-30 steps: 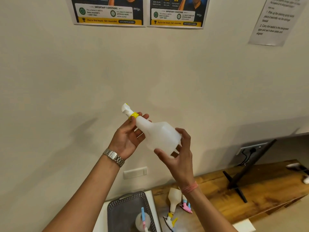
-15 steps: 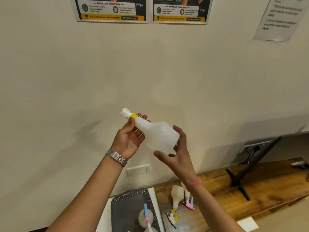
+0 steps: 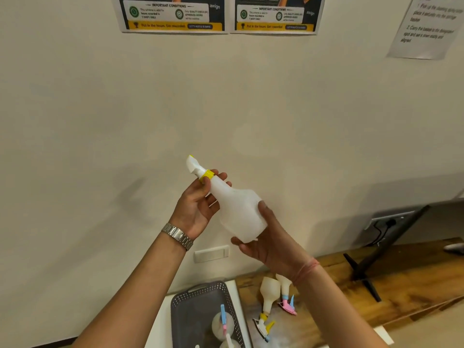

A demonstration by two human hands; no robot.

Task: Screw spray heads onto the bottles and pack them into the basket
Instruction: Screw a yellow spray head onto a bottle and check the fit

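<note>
Item in hand: translucent white plastic spray bottle point(image 3: 237, 212), held up in front of the pale wall, tilted, neck up-left; white spray head with yellow collar point(image 3: 199, 169) seated on the neck.
Left hand point(image 3: 198, 207): thumb and fingers pinch the neck just under the yellow collar.
Right hand point(image 3: 270, 237): fingers and thumb wrap the bottle's base from below.
Judged step: final tightening or check of this head; whether the thread is fully home cannot be told.

Done so far: dark grey perforated plastic basket point(image 3: 183, 301), lower centre, holds at least one white bottle with blue-and-pink head point(image 3: 222, 322); further contents are cut off by the frame edge.

Left to do: pack the held bottle. Two more lie on the brown wooden tabletop point(image 3: 414, 280) just right of the basket: a white bottle with yellow-collared head point(image 3: 267, 297) and a white bottle with pink-and-blue head point(image 3: 286, 293), both apparently assembled, unpacked
</note>
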